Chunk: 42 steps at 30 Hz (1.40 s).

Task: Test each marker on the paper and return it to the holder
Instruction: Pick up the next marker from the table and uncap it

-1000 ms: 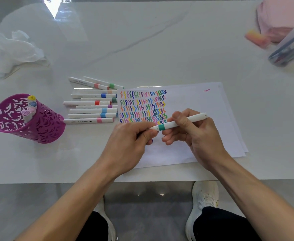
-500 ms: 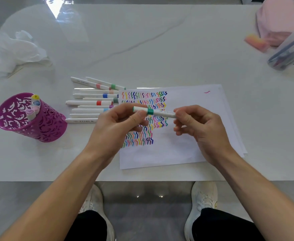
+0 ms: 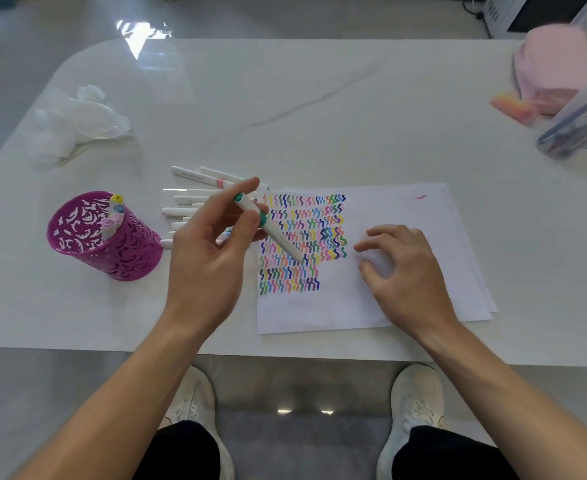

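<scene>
Your left hand (image 3: 209, 247) pinches the green marker (image 3: 281, 239) at centre frame, its axis slanting upper-left to lower-right. The holder (image 3: 129, 258) stands further left, nearer that hand. Your right hand (image 3: 406, 271) rests on the paper (image 3: 406, 209), fingers loosely spread.

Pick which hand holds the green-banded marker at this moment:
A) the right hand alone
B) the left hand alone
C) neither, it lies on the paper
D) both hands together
B: the left hand pinches the green-banded marker above the squiggles, while the right hand rests with relaxed fingers on the paper, apart from the marker.
</scene>
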Each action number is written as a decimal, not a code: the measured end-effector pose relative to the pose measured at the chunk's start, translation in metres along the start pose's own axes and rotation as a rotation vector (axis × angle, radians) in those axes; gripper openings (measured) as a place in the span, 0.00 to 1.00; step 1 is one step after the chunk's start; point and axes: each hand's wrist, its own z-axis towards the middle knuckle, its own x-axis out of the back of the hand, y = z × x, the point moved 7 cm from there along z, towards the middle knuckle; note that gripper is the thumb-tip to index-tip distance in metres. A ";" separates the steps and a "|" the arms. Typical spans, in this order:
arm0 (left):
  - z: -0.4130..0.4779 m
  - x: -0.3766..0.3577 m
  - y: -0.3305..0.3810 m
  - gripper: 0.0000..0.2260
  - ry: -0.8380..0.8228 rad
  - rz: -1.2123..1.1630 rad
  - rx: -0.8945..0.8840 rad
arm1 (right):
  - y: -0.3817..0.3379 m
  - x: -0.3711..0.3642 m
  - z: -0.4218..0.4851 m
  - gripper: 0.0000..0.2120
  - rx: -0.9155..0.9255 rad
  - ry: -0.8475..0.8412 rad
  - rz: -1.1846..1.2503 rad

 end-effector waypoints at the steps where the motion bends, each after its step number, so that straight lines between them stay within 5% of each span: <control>1: 0.000 0.006 0.004 0.13 0.031 0.002 -0.016 | 0.002 -0.003 -0.001 0.08 -0.010 -0.016 -0.013; 11: -0.014 0.083 0.060 0.14 0.465 0.223 -0.319 | -0.002 -0.013 -0.002 0.11 -0.016 -0.072 -0.076; 19: -0.027 0.126 0.077 0.15 0.654 0.354 -0.498 | -0.008 -0.018 0.001 0.14 -0.025 -0.064 -0.113; 25: -0.022 0.137 0.067 0.13 0.632 0.454 -0.444 | -0.009 -0.020 0.001 0.14 -0.032 -0.060 -0.142; 37: -0.006 0.131 0.018 0.09 0.367 0.780 -0.007 | -0.011 -0.020 0.001 0.13 -0.036 -0.068 -0.143; 42: -0.007 0.128 0.017 0.13 0.381 0.833 0.014 | -0.011 -0.019 0.000 0.13 -0.033 -0.073 -0.147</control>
